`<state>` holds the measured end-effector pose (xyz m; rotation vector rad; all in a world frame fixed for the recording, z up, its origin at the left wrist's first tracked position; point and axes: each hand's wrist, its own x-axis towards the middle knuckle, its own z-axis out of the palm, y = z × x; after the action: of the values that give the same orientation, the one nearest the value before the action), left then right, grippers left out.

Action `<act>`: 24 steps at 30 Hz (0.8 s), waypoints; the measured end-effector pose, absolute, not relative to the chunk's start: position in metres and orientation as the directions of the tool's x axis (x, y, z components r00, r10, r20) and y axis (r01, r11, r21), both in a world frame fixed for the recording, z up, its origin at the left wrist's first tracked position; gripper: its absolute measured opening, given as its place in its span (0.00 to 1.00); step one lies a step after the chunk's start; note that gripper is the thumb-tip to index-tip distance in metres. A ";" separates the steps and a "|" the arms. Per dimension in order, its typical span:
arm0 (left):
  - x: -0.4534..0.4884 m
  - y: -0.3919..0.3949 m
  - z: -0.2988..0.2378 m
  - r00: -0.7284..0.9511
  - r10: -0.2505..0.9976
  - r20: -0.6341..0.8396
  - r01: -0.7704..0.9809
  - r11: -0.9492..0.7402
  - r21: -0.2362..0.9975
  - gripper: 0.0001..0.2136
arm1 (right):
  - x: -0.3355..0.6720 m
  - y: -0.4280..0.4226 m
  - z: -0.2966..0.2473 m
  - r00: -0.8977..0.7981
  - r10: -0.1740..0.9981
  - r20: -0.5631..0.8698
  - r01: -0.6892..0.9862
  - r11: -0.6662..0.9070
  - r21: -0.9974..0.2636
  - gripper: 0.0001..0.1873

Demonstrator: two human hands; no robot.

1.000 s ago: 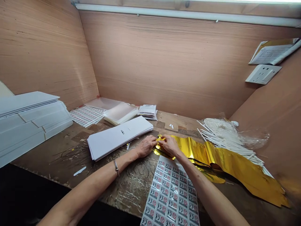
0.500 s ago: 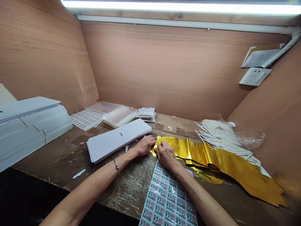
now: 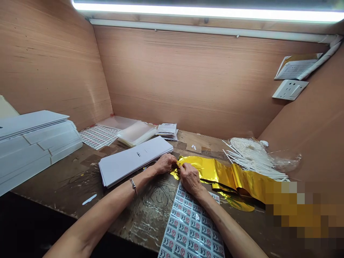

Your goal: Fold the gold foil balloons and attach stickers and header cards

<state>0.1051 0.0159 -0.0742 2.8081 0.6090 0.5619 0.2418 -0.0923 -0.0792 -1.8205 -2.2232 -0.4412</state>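
Note:
My left hand and my right hand meet over the crumpled near end of a long strip of shiny gold foil. Fingertips of both hands pinch that end. The strip runs off to the right across the bench, and its far end is hidden by a pixelated patch. Below my right wrist lies a sheet of printed no-smoking stickers. A stack of white paper sheets lies beside my left hand.
White folded boards are stacked at the left. Sticker sheets, clear plastic sleeves and a small stack of leaflets lie at the back. A bundle of white sticks lies at the right. The scratched bench ends at a front edge.
My fingers have closed in on the foil end, and my hands sit slightly closer together. The view has shifted a little. A pixelated patch now covers the strip's far end.

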 end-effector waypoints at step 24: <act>0.107 -0.022 -0.069 0.887 0.317 0.335 0.328 -0.944 0.023 0.13 | 0.356 -0.104 -0.013 0.596 0.692 0.407 0.344 0.237 -0.908 0.16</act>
<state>0.1070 -0.0216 -0.0690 3.0851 0.5276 0.5379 0.3558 -0.1039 -0.0131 -1.3657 -0.9721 0.2986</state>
